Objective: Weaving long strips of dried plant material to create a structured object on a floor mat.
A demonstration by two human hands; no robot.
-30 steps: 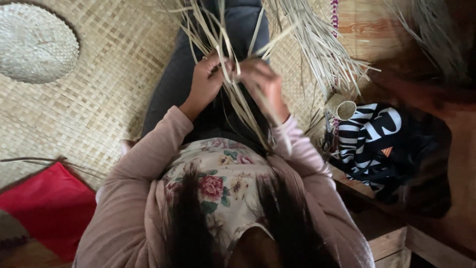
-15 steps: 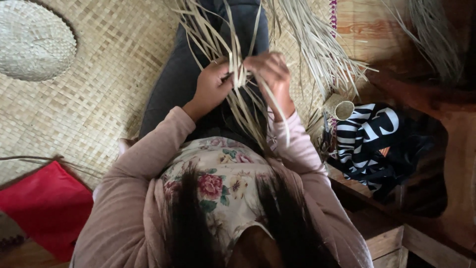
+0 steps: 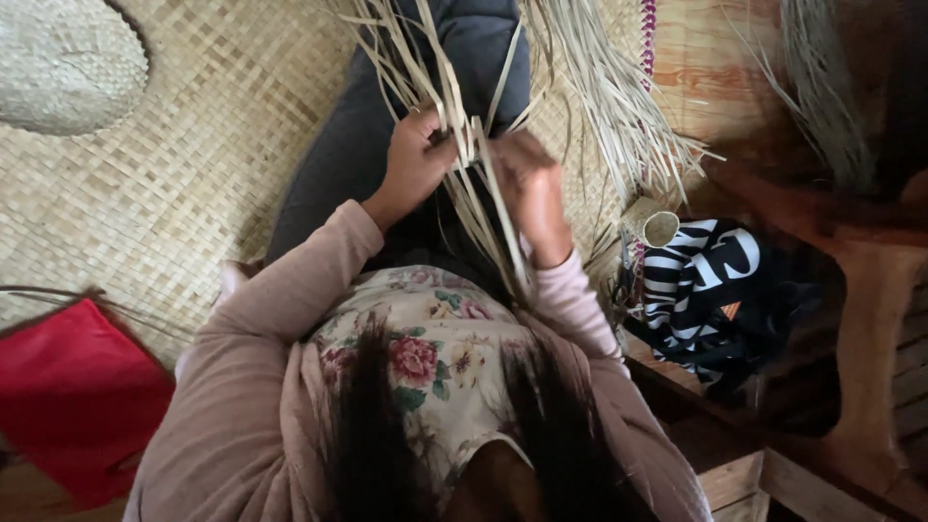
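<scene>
**Both hands closed on pale straw strips above the lap**

The left hand (image 3: 414,159) and the right hand (image 3: 527,188) meet over the person's lap, each with its grip closed on a bunch of pale straw strips (image 3: 474,145). The strips cross between the two hands, fan upward past the top edge, and trail down toward the floral top (image 3: 425,348). More loose strips (image 3: 619,106) lie spread to the right over the woven mat (image 3: 193,174) that covers the floor.

Just right of the right forearm stands a small woven cup (image 3: 657,224), its mouth turned toward the camera; what is inside cannot be made out. It touches a black-and-white striped cloth (image 3: 706,290), which rests on a wooden ledge (image 3: 744,474).

A round woven piece (image 3: 68,63) at top left is cut off by the frame, as is a red cloth (image 3: 68,396) at lower left. The fingertips are buried among the strips, so the exact hold is hard to see. The top right corner is dark and blurred.
</scene>
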